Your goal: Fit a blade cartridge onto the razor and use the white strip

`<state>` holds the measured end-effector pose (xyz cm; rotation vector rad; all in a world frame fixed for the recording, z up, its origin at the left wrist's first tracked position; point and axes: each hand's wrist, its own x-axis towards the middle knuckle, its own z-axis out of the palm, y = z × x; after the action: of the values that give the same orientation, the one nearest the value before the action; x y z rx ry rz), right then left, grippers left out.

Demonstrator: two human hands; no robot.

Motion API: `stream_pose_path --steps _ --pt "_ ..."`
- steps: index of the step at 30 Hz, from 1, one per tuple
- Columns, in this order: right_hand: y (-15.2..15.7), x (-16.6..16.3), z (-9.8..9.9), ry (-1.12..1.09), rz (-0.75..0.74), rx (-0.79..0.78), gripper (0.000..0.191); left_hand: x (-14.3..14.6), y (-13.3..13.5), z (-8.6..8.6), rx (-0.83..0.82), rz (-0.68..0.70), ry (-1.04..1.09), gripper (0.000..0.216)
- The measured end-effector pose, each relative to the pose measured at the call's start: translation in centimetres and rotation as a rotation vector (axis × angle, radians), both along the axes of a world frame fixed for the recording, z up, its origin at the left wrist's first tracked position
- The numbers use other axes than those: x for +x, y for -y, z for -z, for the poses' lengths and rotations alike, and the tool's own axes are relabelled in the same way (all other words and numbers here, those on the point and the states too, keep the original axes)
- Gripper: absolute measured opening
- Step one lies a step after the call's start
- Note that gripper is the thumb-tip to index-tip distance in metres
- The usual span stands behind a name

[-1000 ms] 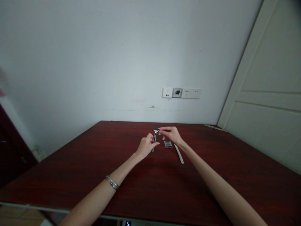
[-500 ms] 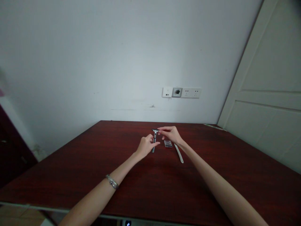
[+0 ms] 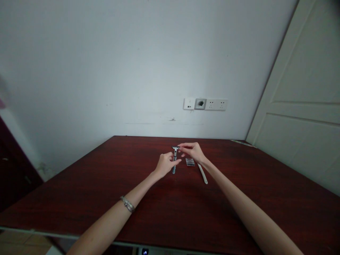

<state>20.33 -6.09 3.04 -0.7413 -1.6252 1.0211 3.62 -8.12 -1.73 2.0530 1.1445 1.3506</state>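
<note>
Right, T-shaped razor [image 3: 175, 156] is up in both hands, roughly mid-bench, head end away from the person, handle end toward them, leaning slightly left at the bottom. Looks: wide, thin dark head, silvery bracket under it, shiny metal neck with a small dark slot, dark band partway down, then a grey-silver lower handle. Blade detail too small to read. Can't tell if the lower tip touches the bench [image 3: 127, 163].

Left hand [image 3: 165, 165] closed around the handle, thumb laid across it, lower end poking out below. Right hand [image 3: 194, 152] narrow, thumb and forefinger drawn together at the right end of the head; pinching or only touching, can't tell. Its other fingers are curled loosely.

Small clear case [image 3: 190, 162], dark contents, lies flat just below the right hand. White strip [image 3: 203, 174] beside it to the right, slanting, hole at the near end, far end close under the right wrist. Silvery bracelet [image 3: 127, 204] on the left forearm. Socket panel [image 3: 204, 104] on the wall behind.
</note>
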Motion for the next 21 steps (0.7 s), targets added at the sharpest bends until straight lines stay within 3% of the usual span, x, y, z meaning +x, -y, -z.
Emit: stream_pose_path --steps 21 --pt "0.54 -0.13 -0.13 0.029 -0.033 0.075 0.027 0.47 0.46 -0.45 0.062 -0.11 0.015 0.033"
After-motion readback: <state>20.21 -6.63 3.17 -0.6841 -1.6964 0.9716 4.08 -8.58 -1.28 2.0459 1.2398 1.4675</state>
